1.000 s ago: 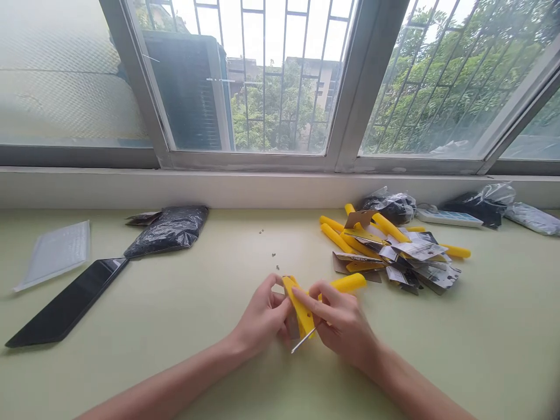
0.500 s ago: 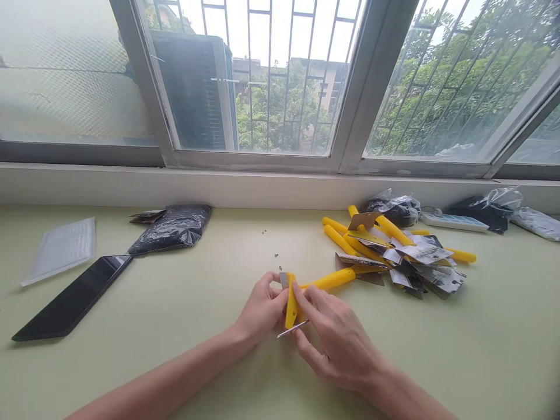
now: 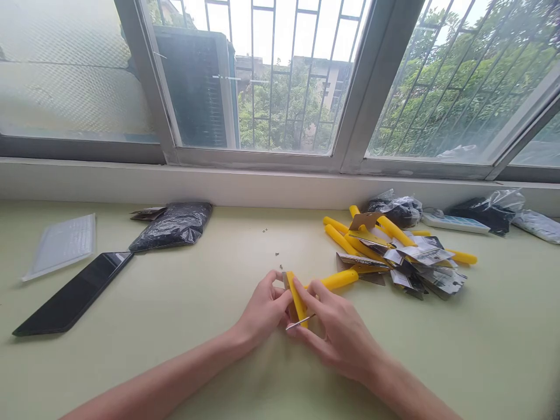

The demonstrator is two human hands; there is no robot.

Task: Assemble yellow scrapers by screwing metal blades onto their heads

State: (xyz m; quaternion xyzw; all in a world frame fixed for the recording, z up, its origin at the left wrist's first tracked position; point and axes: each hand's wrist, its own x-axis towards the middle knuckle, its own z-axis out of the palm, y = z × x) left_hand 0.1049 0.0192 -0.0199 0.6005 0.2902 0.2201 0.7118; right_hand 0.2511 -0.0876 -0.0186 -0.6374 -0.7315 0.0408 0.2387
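Note:
Near the table's middle, my left hand (image 3: 266, 308) is closed on the head of a yellow-handled scraper (image 3: 336, 280). A strip of metal blade (image 3: 285, 280) shows at the top of that head, beside the yellow plastic clamp piece (image 3: 296, 298). My right hand (image 3: 343, 326) presses its fingertips on the clamp piece from the right. A thin metal rod (image 3: 300, 322), like a screwdriver shaft, sticks out leftward from its fingers; the rest is hidden in the hand. Tiny screws (image 3: 277, 254) lie on the table beyond my hands.
A pile of yellow-handled scrapers with card packaging (image 3: 406, 251) lies to the right. Bagged dark items (image 3: 394, 209) and a white power strip (image 3: 456, 223) sit behind it. Leftward are a black pouch (image 3: 72, 297), a black plastic bag (image 3: 172, 227) and a clear packet (image 3: 63, 245).
The yellow clamp piece has tilted, its near end swinging right. The metal rod has shifted slightly right and up with my right hand. My left hand keeps its hold.

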